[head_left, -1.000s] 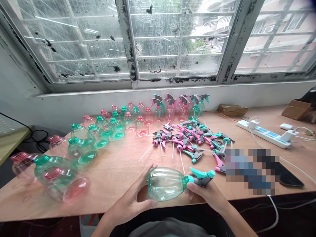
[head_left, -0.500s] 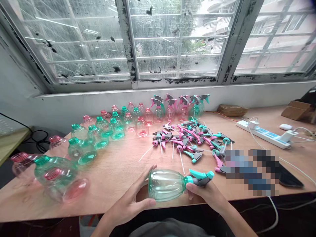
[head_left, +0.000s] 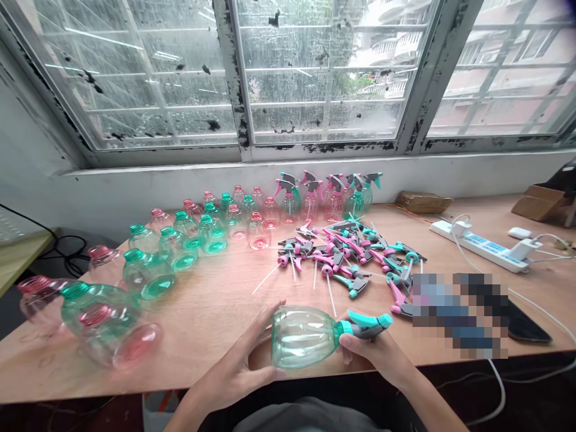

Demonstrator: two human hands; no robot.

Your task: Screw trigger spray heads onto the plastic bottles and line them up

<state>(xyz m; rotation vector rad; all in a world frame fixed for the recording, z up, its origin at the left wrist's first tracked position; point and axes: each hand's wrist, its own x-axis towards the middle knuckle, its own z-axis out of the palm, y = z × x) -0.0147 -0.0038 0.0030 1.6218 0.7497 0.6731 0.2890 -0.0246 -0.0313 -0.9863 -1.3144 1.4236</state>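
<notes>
A clear green spray bottle [head_left: 303, 337] lies on its side between my hands, just above the table's front edge. Its teal and grey trigger head [head_left: 371, 324] points right. My left hand [head_left: 254, 354] cups the bottle's base, thumb below and fingers along the far side. At the neck, my right hand [head_left: 371, 351] grips the teal collar [head_left: 345, 329] with thumb and fingers; some of its fingers are hidden behind the bottle. Beyond the bottle lies a pile of loose pink, teal and grey trigger heads [head_left: 355, 249] with thin white tubes.
Open-topped pink and green bottles [head_left: 148, 273] stand in rows on the left. Several bottles with trigger heads fitted [head_left: 333, 201] stand by the wall. To the right are a white power strip [head_left: 481, 246], cables, a blurred-out patch, a dark flat device [head_left: 528, 324] and a brown package [head_left: 424, 202].
The bottle has shifted very slightly to the right with both hands still on it. Nothing else has visibly moved.
</notes>
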